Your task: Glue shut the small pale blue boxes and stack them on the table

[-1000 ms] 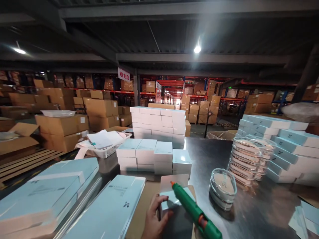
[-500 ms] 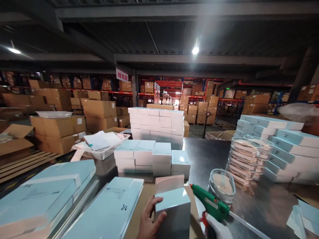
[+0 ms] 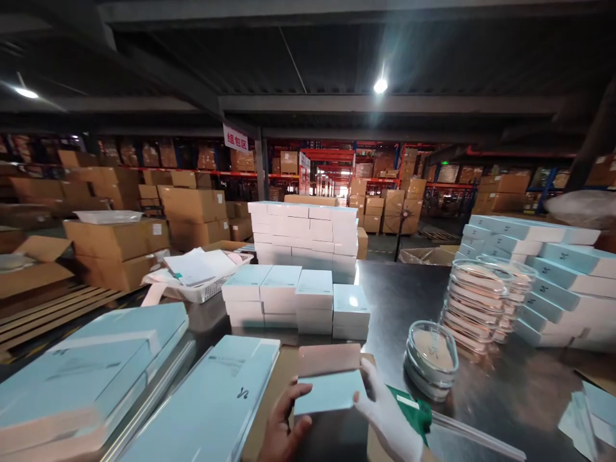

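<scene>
A small pale-blue box stands in front of me, with a brownish-pink flap raised at its far edge. My bare left hand grips its left side, thumb toward the near face. My right hand, in a white glove, is closed on the right side, fingers near the flap and thumb at the top edge. Just right of the glove lies a green glue gun, partly hidden by it, with clear glue sticks behind. Flat blue boxes are stacked at my left.
Small white-and-blue boxes stand ahead, before a taller stack. Clear oval containers stand right of centre, with taller stacks behind. More blue boxes are far right. A white basket holds papers at left.
My right hand has let go of the glue gun, which now lies on the table, and has taken the box's right side. The left hand stays on the box.
</scene>
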Available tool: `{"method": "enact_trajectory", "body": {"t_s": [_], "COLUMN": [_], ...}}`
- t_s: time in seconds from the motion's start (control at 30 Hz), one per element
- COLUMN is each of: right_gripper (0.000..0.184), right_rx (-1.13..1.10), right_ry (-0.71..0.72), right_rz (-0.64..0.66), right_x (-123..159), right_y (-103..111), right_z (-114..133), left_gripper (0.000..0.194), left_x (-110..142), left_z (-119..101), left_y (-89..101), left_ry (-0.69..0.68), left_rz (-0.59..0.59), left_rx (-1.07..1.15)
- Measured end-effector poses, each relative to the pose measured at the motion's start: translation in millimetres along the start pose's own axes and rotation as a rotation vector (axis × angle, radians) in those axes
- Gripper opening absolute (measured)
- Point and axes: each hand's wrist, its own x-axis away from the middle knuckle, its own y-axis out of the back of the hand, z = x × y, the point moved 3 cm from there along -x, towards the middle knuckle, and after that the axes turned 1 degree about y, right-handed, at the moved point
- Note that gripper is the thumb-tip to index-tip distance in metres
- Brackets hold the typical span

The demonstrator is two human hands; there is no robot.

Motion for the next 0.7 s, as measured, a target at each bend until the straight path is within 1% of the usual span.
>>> {"method": "enact_trajectory", "body": {"t_s": [0.03, 0.07, 0.1, 0.17, 0.2, 0.27, 0.3, 0.33, 0.4, 0.43, 0.5, 0.57, 0.63, 0.7], "right_gripper": [0.086, 0.080, 0.074, 0.069, 0.071, 0.076, 0.072, 0.061, 0.037, 0.030, 0.032, 0.030, 0.026, 0.039], "right_rx": [0.009, 0.041, 0.078, 0.156, 0.204, 0.294, 0.330, 0.362, 0.404, 0.407, 0.369, 0.297, 0.208, 0.127], "right_ry": [0.022, 0.046, 0.072, 0.129, 0.151, 0.166, 0.171, 0.182, 0.245, 0.293, 0.360, 0.349, 0.251, 0.120], "right_rz": [0.059, 0.082, 0.081, 0.094, 0.100, 0.091, 0.084, 0.082, 0.118, 0.143, 0.152, 0.131, 0.071, -0.032], "right_x": [-4, -7, -9, -9, -8, -6, -3, 0, 6, 9, 13, 14, 16, 21], "right_y": [-11, -16, -16, -6, 1, 16, 21, 24, 21, 17, 8, 0, -2, 1], "right_z": [8, 13, 14, 6, -1, -18, -25, -29, -29, -25, -15, -10, -13, -24], "left_gripper": [0.060, 0.056, 0.052, 0.042, 0.038, 0.037, 0.038, 0.039, 0.037, 0.035, 0.035, 0.037, 0.036, 0.040], "left_x": [-2, -3, -5, -9, -11, -15, -18, -20, -23, -25, -27, -27, -24, -19], "left_z": [2, 2, 1, -9, -16, -32, -41, -49, -64, -70, -79, -84, -85, -81], "left_y": [1.2, 1.5, 1.0, -1.6, -3.2, -5.7, -6.2, -6.3, -5.7, -5.1, -4.5, -4.9, -6.0, -4.4], "left_ry": [-0.010, -0.031, -0.062, -0.136, -0.175, -0.253, -0.285, -0.313, -0.350, -0.353, -0.349, -0.342, -0.345, -0.357], "left_rz": [0.040, 0.077, 0.100, 0.095, 0.078, 0.061, 0.077, 0.113, 0.229, 0.286, 0.351, 0.343, 0.332, 0.346], "left_rx": [-0.010, -0.016, -0.011, 0.054, 0.100, 0.163, 0.167, 0.150, 0.086, 0.059, 0.025, 0.013, -0.006, -0.044]}}
